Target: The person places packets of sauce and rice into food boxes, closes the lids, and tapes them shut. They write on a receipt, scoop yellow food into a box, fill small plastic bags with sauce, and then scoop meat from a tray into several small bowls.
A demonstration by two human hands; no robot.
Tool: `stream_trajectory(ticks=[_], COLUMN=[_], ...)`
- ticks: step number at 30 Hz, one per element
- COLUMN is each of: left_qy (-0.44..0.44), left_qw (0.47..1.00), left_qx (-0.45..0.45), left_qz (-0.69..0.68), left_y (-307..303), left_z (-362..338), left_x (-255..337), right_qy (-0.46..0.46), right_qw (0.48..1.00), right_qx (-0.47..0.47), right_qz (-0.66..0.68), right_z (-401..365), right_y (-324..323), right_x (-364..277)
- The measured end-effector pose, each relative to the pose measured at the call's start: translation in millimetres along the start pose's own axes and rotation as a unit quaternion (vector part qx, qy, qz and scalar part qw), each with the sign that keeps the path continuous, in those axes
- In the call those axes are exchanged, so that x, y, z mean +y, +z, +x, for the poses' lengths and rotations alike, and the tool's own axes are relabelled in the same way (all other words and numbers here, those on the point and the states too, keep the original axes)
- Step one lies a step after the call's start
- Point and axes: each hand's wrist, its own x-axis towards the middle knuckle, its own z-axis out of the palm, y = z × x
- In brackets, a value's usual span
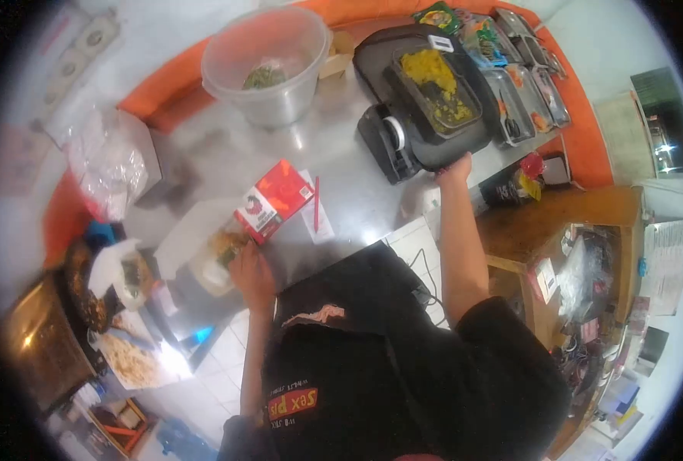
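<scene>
My left hand (253, 275) is at the near edge of an open white food box (212, 270), fingers closed beside a piece of brown, fried-looking food (228, 244). What they pinch, if anything, is hidden. A red and white carton (274, 201) lies just beyond, with a red pen-like stick (316, 196) and a white slip of paper (318, 223). My right hand (455, 169) is closed around the near edge of a large black appliance (372, 65), its fingertips partly hidden. On top rests a clear tub (476, 115) with yellow food (429, 71).
A big translucent bucket (280, 100) with greens stands on the steel table (334, 138). Metal trays (519, 134) and packets (483, 42) line the far right. At left are a plastic-wrapped white stack (111, 165) and a dark pan (88, 288). A wooden cabinet (556, 207) stands right.
</scene>
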Motion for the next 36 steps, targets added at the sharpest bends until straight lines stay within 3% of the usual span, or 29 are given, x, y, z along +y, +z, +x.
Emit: stream_trajectory(ticks=[3,4,6,7,9,12,16,18,20,21,23,24,26,27,29,31,32,34,35,36], left_qy=[0.026,0.040,0.037,0.026,0.066,0.107,0.152,0.173,0.152,0.148,-0.080,-0.086,-0.245,-0.250,-0.234,-0.197,-0.166,-0.127,-0.122,-0.108], left_qw=[0.999,0.998,0.999,0.999,0.997,0.991,0.975,0.966,0.930,0.931,0.845,0.845,0.715,0.715,0.647,0.635,0.633,0.632,0.633,0.636], left_qx=[0.036,0.052,0.038,0.017,0.036,0.053,-0.022,-0.052,-0.193,-0.195,-0.393,-0.391,-0.283,-0.279,-0.203,-0.139,-0.117,-0.080,-0.066,-0.050], left_qz=[-0.003,-0.005,-0.012,-0.017,-0.025,-0.057,-0.162,-0.183,-0.275,-0.271,-0.354,-0.354,-0.591,-0.590,-0.697,-0.734,-0.747,-0.760,-0.761,-0.763], left_y=[-13,-16,-16,-14,-9,15,61,94,130,153,196,207,222,221,207,189,184,167,154,143], left_z=[16,21,31,36,47,65,83,93,99,100,106,113,139,156,194,233,252,294,315,334], left_x=[16,25,40,51,83,137,215,256,292,307,336,355,389,400,424,441,445,453,458,461], right_qy=[0.048,0.045,0.019,0.016,0.098,0.125,0.228,0.258,0.285,0.290,0.224,0.228,-0.013,-0.009,-0.263,-0.331,-0.330,-0.372,-0.373,-0.442], right_qw=[0.995,0.995,0.999,0.999,0.984,0.966,0.971,0.964,0.955,0.953,0.967,0.966,0.952,0.951,0.859,0.763,0.763,0.503,0.505,0.446], right_qx=[-0.032,-0.036,-0.014,-0.020,-0.146,-0.205,0.022,0.023,-0.035,-0.033,-0.018,-0.019,-0.222,-0.223,-0.339,-0.352,-0.355,-0.321,-0.324,-0.294], right_qz=[0.077,0.084,-0.044,-0.039,0.034,0.091,-0.074,-0.058,-0.073,-0.075,-0.115,-0.120,-0.210,-0.213,-0.277,-0.430,-0.427,-0.711,-0.708,-0.720], right_z=[55,41,15,29,57,41,34,52,93,91,62,60,62,58,57,104,116,130,138,147], right_y=[7,20,48,51,58,76,82,77,57,56,63,60,61,70,95,117,130,152,154,155], right_x=[-8,-13,-20,-20,-16,-28,-40,-45,-36,-42,-68,-79,-99,-111,-128,-111,-104,-88,-78,-65])
